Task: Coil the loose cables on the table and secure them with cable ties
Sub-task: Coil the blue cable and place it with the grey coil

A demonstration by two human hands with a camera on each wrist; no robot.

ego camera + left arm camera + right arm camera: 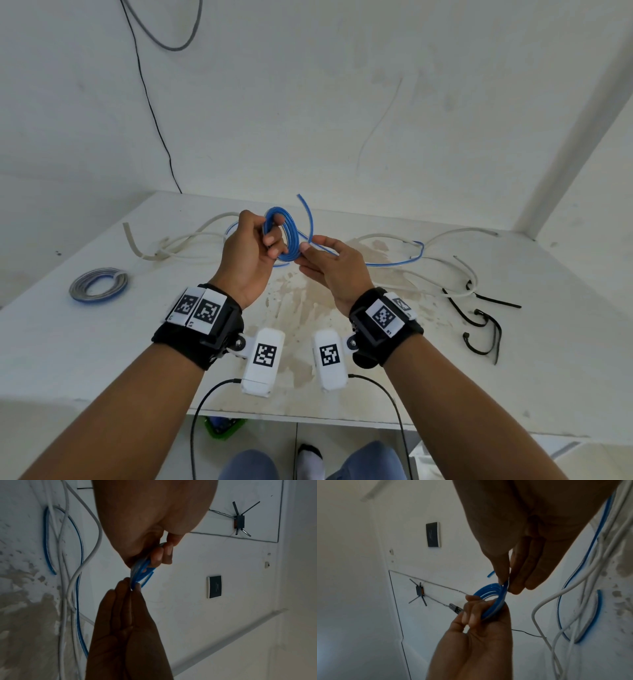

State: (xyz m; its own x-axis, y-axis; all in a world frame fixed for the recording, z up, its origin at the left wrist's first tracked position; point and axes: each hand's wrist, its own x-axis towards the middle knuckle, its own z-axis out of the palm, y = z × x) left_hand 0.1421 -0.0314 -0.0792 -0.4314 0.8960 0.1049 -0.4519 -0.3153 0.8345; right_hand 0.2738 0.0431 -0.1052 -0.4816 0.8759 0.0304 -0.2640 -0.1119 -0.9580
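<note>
Above the table's middle my left hand (pixel 265 238) grips a small blue cable coil (pixel 290 240), fingers curled through its ring. My right hand (pixel 306 249) pinches the same blue cable just right of the coil. A short free end (pixel 306 209) stands up behind it, and the blue cable's loose length (pixel 394 263) trails right across the table. In the right wrist view the coil (pixel 489 593) sits between the right fingertips (pixel 513 586) and the left hand (pixel 476 615). The left wrist view shows the coil (pixel 142 572) edge-on.
A finished grey and blue coil (pixel 98 285) lies at the table's left. Loose white cables (pixel 191 240) spread across the back and right. Several black cable ties (pixel 479 322) lie at the right. The white table (pixel 102 359) ends at a near edge below my wrists.
</note>
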